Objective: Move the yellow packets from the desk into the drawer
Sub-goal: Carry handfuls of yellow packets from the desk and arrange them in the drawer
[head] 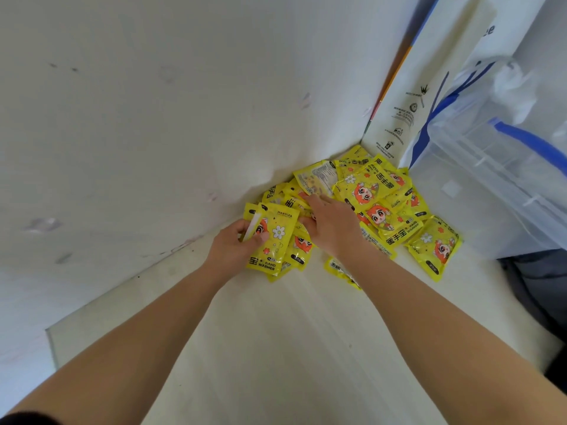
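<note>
Left hand [233,245] around yellow packets [274,237]

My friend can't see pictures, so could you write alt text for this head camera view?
Two bare hands gather yellow packets heaped in the corner of a pale desk against a white wall. The left hand grips a few packets; the right hand lies flat on the pile. A clear plastic bin stands at right.

white wall [138,118] | printed carton [429,87] upright in corner | clear bin [506,179], blue handle
</note>
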